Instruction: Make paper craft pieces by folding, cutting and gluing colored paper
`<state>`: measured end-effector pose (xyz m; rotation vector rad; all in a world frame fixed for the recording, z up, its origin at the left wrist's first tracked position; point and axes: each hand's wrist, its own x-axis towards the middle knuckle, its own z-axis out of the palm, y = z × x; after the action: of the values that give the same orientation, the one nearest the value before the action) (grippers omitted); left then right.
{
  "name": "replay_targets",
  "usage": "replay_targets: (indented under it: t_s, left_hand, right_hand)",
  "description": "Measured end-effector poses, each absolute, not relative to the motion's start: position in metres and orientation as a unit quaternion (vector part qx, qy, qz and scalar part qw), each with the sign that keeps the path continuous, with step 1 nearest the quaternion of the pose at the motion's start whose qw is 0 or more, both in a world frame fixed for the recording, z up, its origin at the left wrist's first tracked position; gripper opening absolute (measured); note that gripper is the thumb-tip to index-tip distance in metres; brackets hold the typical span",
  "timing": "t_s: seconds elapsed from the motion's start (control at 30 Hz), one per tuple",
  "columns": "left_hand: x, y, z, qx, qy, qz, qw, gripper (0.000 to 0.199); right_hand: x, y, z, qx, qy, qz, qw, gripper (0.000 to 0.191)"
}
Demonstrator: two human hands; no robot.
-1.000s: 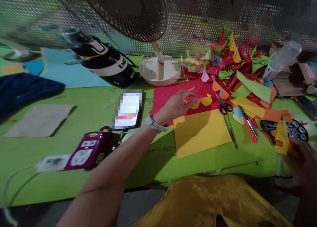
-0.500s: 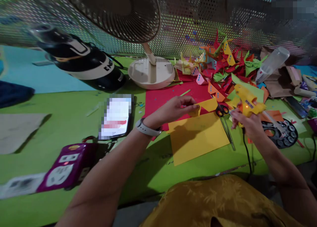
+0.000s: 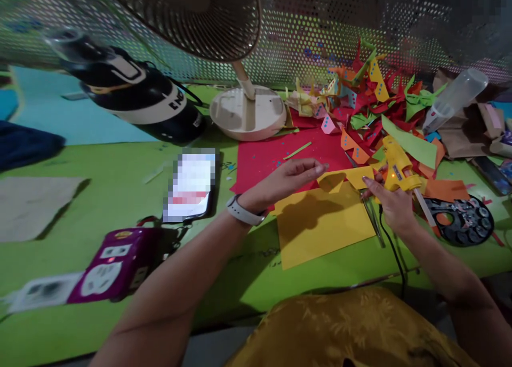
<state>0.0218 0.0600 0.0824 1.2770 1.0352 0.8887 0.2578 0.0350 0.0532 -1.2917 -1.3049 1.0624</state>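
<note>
My left hand [image 3: 294,179], wearing a watch with a pale strap [image 3: 245,211], has its thumb and fingertips together at the left end of a small folded yellow paper piece [image 3: 332,182]. Whether anything is between those fingertips is too small to tell. My right hand [image 3: 396,204] is closed around a yellow hot glue gun [image 3: 395,164], with a glue stick [image 3: 424,207] protruding from its back. The right thumb also pinches the paper piece's right end. Below lies a flat yellow sheet [image 3: 326,233], with tweezers [image 3: 376,223] along its right edge.
Colourful paper cutouts [image 3: 360,105] heap at the back, beside a clear bottle [image 3: 456,100]. A red sheet [image 3: 260,164], fan base [image 3: 248,113], black bottle [image 3: 152,103], phone [image 3: 192,185] and purple power box [image 3: 116,263] lie leftward. A black palette [image 3: 466,223] sits right; the gun's cord [image 3: 394,244] trails down.
The right hand and glue gun have come left to the folded paper piece, and the right thumb now grips its end. The left fingertips have come off its left part.
</note>
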Motion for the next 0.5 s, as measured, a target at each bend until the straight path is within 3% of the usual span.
replay_targets:
  t_s: [0.13, 0.5]
  left_hand:
    - [0.0196, 0.0607, 0.0784, 0.575, 0.432, 0.353, 0.598, 0.01]
    - [0.0235, 0.0584, 0.0747, 0.628, 0.408, 0.356, 0.559, 0.026]
  right_hand:
    - [0.2534, 0.0328, 0.0599, -0.538, -0.479, 0.434, 0.541, 0.035]
    - [0.2567, 0.0271, 0.0508, -0.526, -0.497, 0.464, 0.511, 0.027]
